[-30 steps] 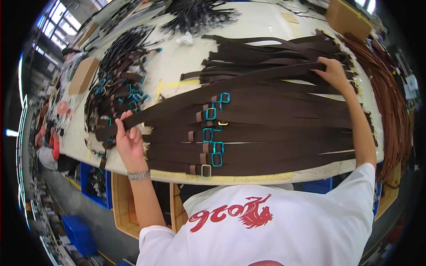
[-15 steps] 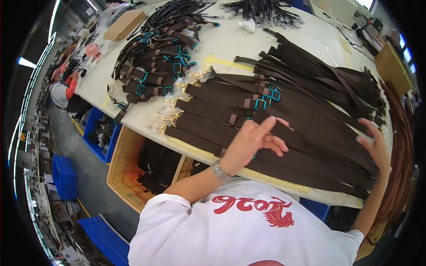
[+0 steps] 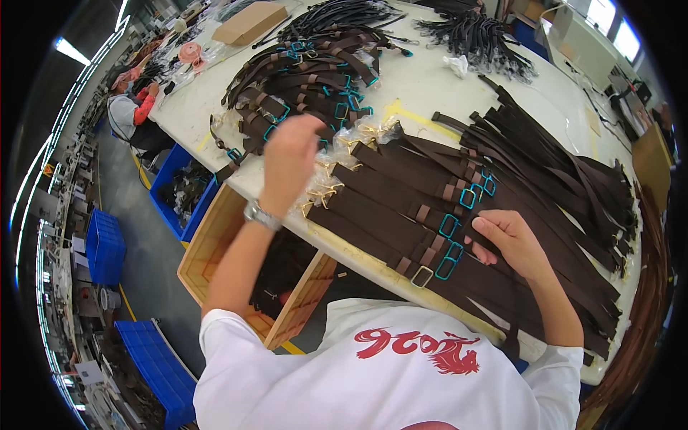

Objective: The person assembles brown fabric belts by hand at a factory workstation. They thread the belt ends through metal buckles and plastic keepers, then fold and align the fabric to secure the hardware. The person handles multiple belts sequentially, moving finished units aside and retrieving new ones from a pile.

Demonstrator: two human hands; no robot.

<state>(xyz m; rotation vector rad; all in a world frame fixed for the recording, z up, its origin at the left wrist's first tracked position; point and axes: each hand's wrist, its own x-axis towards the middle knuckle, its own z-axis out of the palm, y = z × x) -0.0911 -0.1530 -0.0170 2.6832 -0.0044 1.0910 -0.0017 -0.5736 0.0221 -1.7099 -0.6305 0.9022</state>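
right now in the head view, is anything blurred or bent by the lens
Head view: the raised left hand is softened by motion blur, while the right hand on the dark brown straps is sharp; the white table edge curves with fisheye distortion, and the corners are black.

straps [image 3: 401,215]: matt brown leather | buckles [image 3: 450,226]: teal-wrapped metal | table [image 3: 423,86]: smooth white
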